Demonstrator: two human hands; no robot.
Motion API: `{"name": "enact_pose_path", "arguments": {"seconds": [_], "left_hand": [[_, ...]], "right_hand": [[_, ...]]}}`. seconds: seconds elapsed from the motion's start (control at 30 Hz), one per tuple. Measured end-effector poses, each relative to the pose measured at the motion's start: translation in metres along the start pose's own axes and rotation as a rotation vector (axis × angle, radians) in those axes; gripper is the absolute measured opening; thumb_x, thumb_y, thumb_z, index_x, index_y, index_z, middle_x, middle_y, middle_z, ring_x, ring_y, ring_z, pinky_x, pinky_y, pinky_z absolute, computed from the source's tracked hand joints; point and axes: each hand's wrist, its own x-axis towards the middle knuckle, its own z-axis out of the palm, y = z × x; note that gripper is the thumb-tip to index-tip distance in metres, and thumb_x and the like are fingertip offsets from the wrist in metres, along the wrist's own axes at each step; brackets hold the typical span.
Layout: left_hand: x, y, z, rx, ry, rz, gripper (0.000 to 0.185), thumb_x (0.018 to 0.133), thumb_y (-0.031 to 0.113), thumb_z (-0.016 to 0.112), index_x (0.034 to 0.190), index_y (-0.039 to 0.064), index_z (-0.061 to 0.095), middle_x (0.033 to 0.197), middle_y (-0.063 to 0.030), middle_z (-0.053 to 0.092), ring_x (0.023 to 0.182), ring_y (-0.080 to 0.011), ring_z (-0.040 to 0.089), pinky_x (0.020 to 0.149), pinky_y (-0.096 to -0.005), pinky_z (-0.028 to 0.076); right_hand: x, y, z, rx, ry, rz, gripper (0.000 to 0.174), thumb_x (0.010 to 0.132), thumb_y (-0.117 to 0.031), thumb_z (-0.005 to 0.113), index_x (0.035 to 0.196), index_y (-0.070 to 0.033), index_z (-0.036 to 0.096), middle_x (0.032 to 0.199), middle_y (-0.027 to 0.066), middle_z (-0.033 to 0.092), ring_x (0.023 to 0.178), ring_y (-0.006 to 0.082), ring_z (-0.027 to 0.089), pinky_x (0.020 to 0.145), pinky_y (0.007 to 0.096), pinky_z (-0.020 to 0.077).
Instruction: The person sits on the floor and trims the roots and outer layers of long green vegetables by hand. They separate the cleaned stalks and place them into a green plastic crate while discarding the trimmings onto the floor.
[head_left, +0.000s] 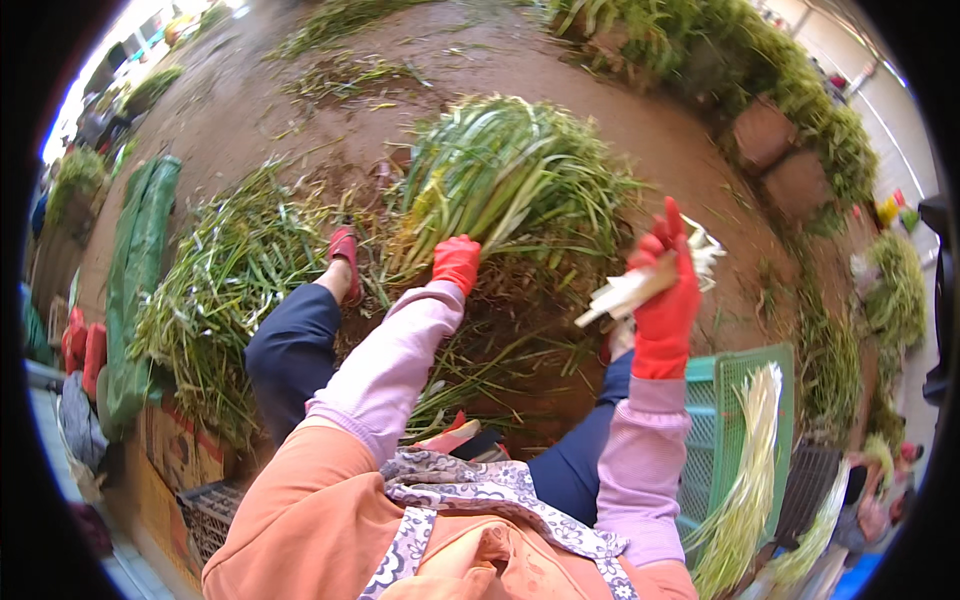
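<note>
My left hand (456, 262), in a red glove, is on the root end of leafy green stalks in a large heap (510, 172) before me; its fingers are curled, but whether they grip any stalk is hidden. At the right, my right hand (666, 292), also in a red glove, is raised with a small bundle of pale stripped stalks (637, 289) across its palm, held under the thumb. Some of its fingers point up. The white ends stick out on both sides of the hand. Loose leaves lie on the brown ground below, between my legs.
A green plastic crate (750, 375) with long pale stalks (754, 450) stands at my right. Leaf litter (225, 277) lies by my left leg, near a rolled green sheet (139, 277). Stacked leafy bundles (720, 67) line the far right. People are in the distance at both sides.
</note>
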Motion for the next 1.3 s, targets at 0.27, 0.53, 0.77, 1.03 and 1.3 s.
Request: {"name": "enact_pose_path", "arguments": {"seconds": [0.27, 0.53, 0.77, 1.03, 1.3], "left_hand": [[-0.034, 0.060, -0.146, -1.631, -0.062, -0.307, 0.026, 0.092, 0.028, 0.060, 0.103, 0.004, 0.058, 0.072, -0.0032, 0.065, 0.053, -0.0071, 0.055, 0.046, -0.0212, 0.040], [-0.038, 0.128, -0.201, -1.859, -0.001, -0.442, 0.037, 0.095, 0.041, 0.052, 0.097, 0.005, 0.059, 0.074, 0.0022, 0.056, 0.054, -0.0041, 0.044, 0.046, -0.0194, 0.036], [-0.058, 0.127, -0.211, -1.854, -0.290, -0.498, 0.034, 0.090, 0.026, 0.064, 0.108, 0.000, 0.053, 0.087, -0.0053, 0.064, 0.067, -0.0091, 0.061, 0.048, -0.0220, 0.046], [-0.064, 0.129, -0.216, -1.804, -0.101, -0.357, 0.040, 0.081, 0.006, 0.072, 0.115, 0.003, 0.053, 0.086, 0.0001, 0.059, 0.069, -0.0065, 0.055, 0.061, -0.0206, 0.046], [-0.051, 0.132, -0.218, -1.420, -0.098, 0.036, 0.041, 0.080, 0.010, 0.070, 0.116, 0.002, 0.052, 0.092, -0.0019, 0.060, 0.080, -0.0097, 0.056, 0.074, -0.0235, 0.047]], "right_hand": [[-0.001, -0.005, -0.016, 0.144, -0.073, -0.112, 0.028, 0.094, -0.002, 0.046, 0.120, -0.003, 0.057, 0.118, 0.0135, 0.060, 0.082, 0.0137, 0.055, 0.066, 0.0252, 0.0483], [-0.024, 0.035, 0.025, -0.399, -0.017, -0.235, 0.023, 0.096, -0.012, 0.052, 0.117, -0.002, 0.057, 0.097, 0.0066, 0.060, 0.078, 0.0108, 0.053, 0.069, 0.0246, 0.0460], [-0.026, 0.022, 0.021, -0.368, -0.012, -0.366, 0.027, 0.096, -0.017, 0.055, 0.119, -0.003, 0.056, 0.088, 0.0007, 0.056, 0.074, 0.0082, 0.050, 0.069, 0.0242, 0.0452], [-0.026, 0.015, 0.023, -0.426, 0.134, -0.361, 0.035, 0.095, -0.029, 0.058, 0.118, -0.004, 0.056, 0.075, -0.0028, 0.049, 0.061, 0.0068, 0.041, 0.058, 0.0230, 0.0386], [-0.027, 0.031, 0.023, -0.473, 0.281, -0.265, 0.042, 0.098, -0.039, 0.047, 0.109, 0.000, 0.056, 0.061, -0.0042, 0.036, 0.051, 0.0065, 0.032, 0.049, 0.0230, 0.0280]]}}
